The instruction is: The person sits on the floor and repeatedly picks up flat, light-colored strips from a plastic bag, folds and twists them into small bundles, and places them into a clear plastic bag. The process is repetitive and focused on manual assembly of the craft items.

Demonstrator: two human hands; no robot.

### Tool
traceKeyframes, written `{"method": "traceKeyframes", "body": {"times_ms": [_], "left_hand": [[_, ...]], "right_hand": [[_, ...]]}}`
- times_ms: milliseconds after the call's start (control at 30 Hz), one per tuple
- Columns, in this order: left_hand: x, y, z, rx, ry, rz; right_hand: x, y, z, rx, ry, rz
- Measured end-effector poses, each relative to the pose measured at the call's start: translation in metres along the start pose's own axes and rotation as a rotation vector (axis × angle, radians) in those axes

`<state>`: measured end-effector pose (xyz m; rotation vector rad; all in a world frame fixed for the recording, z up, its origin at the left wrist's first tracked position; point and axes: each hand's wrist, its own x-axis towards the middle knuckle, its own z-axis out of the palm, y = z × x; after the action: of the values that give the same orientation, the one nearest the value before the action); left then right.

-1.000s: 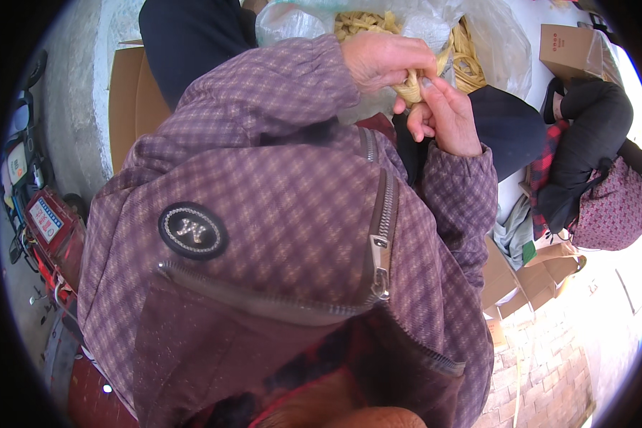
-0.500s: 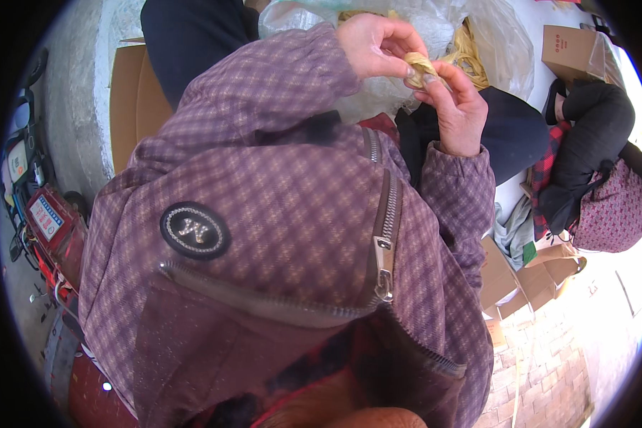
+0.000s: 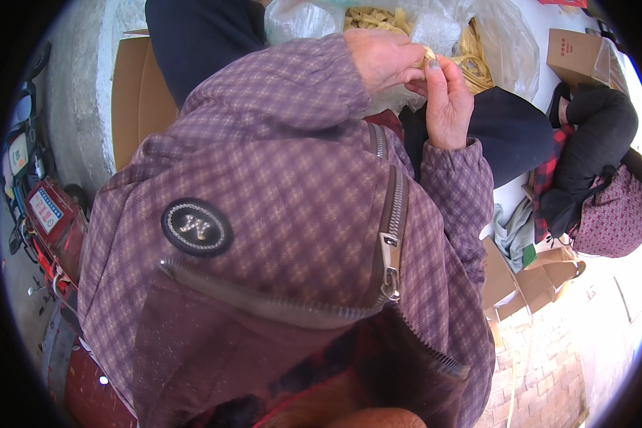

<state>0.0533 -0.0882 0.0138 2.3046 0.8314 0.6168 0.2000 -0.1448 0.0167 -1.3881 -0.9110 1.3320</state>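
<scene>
Above my lap, my left hand (image 3: 385,62) and my right hand (image 3: 447,105) meet, fingertips pinched round a small folded yellow strip (image 3: 429,53). Only a bit of the strip shows between the fingers; the left hand's back covers most of it. Just beyond the hands lies a clear plastic bag (image 3: 513,43), spread open. Inside it are flat yellow strips (image 3: 374,19), piled behind the left hand, and a looped bundle of longer yellow strips (image 3: 476,63) beyond the right hand. What the strips are made of, I cannot tell.
A cardboard box (image 3: 574,57) stands at the far right, near a seated person in dark trousers (image 3: 599,121). Opened cartons (image 3: 542,282) and a grey cloth (image 3: 513,228) lie at the right. Cardboard (image 3: 143,100) leans by my left leg; a red vehicle (image 3: 50,207) stands farther left.
My left hand has turned over, its back now covering most of the yellow strip. My right hand has shifted slightly left and up. More strips in the bag have come into view.
</scene>
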Motion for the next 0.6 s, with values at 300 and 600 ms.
{"method": "traceKeyframes", "body": {"times_ms": [300,600], "left_hand": [[-0.003,-0.006,-0.020,-1.588,-0.094,-0.731],[-0.015,0.010,-0.027,-1.360,-0.029,-0.687]], "right_hand": [[-0.025,-0.037,-0.022,-0.181,-0.091,0.089],[-0.051,-0.029,-0.026,-0.233,0.043,-0.092]]}}
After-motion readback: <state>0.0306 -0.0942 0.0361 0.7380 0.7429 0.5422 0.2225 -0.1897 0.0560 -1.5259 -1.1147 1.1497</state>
